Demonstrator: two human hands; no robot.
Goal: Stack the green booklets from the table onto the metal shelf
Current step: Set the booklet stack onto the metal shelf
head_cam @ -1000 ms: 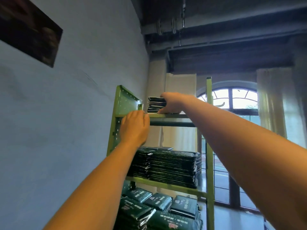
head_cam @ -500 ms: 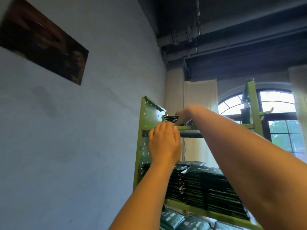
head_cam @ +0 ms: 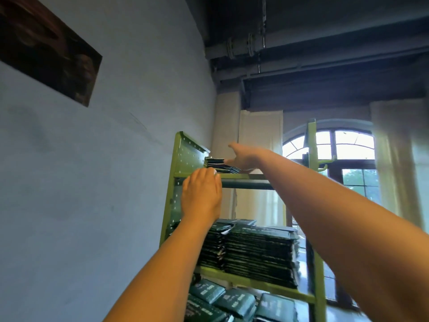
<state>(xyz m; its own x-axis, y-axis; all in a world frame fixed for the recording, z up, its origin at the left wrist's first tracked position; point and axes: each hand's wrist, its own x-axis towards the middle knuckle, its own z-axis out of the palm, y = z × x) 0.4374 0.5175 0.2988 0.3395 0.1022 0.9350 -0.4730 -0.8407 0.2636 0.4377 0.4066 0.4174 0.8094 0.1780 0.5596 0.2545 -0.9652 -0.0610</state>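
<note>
Green steel shelf (head_cam: 312, 298), top tier: small booklet stack (head_cam: 216, 164) at the left end, beside the perforated side panel (head_cam: 185, 159).
Head view: right hand (head_cam: 246, 156) lies flat against the stack's right side, thumb raised, fingers straight, gripping nothing. Left hand (head_cam: 202, 194) is at the stack's front, fingers together and straight, tips at the tier's front lip, no grasp. Taller booklet piles (head_cam: 260, 254) fill the tier below.

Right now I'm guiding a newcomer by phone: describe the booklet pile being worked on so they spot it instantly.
Find the green metal shelf beside the arched window. On its top level, at the left end, lies a short booklet stack beside the right hand. Unlike the tall stacks below, it is only a few booklets high.
</note>
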